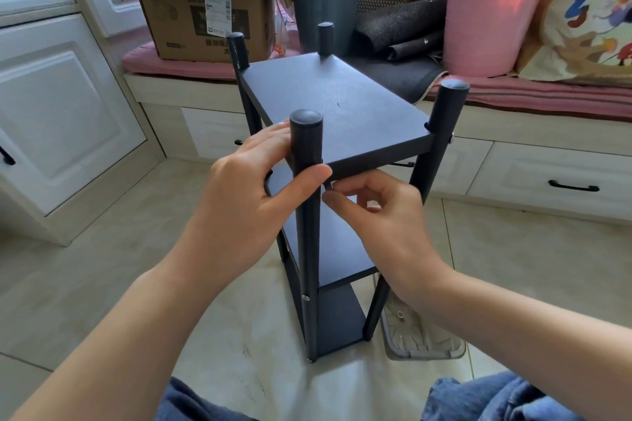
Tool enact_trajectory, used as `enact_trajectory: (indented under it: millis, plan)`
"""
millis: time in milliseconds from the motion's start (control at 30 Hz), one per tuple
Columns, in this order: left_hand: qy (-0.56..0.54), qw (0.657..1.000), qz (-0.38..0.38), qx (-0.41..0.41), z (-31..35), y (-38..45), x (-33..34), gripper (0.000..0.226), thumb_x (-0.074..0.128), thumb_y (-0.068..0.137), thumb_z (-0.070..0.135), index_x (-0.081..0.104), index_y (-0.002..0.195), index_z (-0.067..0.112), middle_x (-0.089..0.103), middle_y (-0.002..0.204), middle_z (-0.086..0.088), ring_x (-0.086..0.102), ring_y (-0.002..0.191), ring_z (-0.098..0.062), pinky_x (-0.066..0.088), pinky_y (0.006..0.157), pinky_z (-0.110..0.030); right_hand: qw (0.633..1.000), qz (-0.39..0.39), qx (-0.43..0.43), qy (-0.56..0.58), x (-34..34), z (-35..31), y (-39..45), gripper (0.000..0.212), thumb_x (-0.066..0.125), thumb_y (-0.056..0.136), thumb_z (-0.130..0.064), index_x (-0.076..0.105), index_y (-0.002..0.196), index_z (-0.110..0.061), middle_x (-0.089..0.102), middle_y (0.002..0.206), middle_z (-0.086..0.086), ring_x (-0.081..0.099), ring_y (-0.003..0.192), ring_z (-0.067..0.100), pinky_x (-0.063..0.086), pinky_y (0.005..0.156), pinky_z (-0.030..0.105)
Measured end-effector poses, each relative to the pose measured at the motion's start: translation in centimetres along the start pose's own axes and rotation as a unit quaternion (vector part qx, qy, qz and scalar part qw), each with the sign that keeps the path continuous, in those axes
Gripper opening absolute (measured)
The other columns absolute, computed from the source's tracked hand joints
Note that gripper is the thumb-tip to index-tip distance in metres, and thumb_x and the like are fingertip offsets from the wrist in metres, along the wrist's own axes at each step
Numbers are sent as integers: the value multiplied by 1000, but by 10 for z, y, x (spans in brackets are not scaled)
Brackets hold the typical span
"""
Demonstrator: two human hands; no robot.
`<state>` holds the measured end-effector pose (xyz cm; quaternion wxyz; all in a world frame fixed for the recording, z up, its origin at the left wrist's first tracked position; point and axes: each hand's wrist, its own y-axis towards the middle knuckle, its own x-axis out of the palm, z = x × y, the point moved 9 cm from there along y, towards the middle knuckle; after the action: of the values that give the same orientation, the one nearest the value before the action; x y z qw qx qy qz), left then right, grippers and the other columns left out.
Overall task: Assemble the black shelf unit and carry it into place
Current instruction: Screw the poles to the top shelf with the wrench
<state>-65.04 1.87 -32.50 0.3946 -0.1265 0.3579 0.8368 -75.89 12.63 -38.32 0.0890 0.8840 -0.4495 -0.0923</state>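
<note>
Head view: black shelf unit [337, 106] stands on the tile floor, left hand [253, 188] gripping its near-left post [306, 154] while right hand [383, 212] pinches a small fastener just beside it — fumbled, it could drop beneath the shelves.

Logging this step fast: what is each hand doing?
Left hand: grips the shelf unit's near post.
Right hand: pinches something small under the top shelf; unidentifiable.
</note>
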Motion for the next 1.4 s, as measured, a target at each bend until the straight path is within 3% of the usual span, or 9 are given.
enact_trajectory:
  millis: [100,267,367,500,700,1200,1400]
  plan:
    - [2,1000,-2,5,1,0,0,44,54,84,56,58,124,37,59,132,21,50,132,1,41,112,-24,999,3,-30,-15,-12,-5,-6,12,75,83,-12,71,76,-21,66,69,-17,54,65,1,39,72,27]
    - [3,1000,-1,18,3,1,0,32,55,85,57,55,116,48,55,126,32,52,129,4,40,109,-17,995,6,-80,-64,-24,-15,-15,15,75,84,-13,68,72,-21,65,69,-16,48,61,1,32,64,13]
    - [3,1000,1,22,1,0,0,20,61,94,52,56,113,52,56,127,34,52,127,7,40,107,-14,991,18,-103,-83,-28,-20,-16,15,75,84,-15,68,73,-23,65,72,-16,46,66,2,34,64,11]
    - [-3,1000,2,24,1,0,0,25,62,88,52,56,112,55,57,126,35,53,125,9,39,104,-10,990,18,-109,-84,-26,-23,-15,13,75,85,-17,69,75,-23,64,73,-17,48,71,5,33,66,13]
    - [-7,1000,-1,28,1,0,0,22,61,91,51,56,112,52,58,128,31,53,126,6,40,105,-12,991,9,-110,-75,-22,-22,-11,9,75,85,-19,70,79,-22,68,78,-15,57,76,9,37,71,23]
    - [-2,999,1,35,1,0,0,23,61,89,50,58,112,49,57,125,35,53,124,8,41,104,-13,998,9,-58,-8,-10,-11,-7,9,77,83,-14,71,77,-18,70,78,-8,61,78,14,43,71,25]
    - [-5,999,5,32,2,0,0,32,58,87,56,57,117,46,58,128,28,53,128,3,42,108,-18,999,18,-14,25,-9,-5,-7,5,79,81,-14,75,81,-16,72,80,-3,65,84,20,54,81,34]
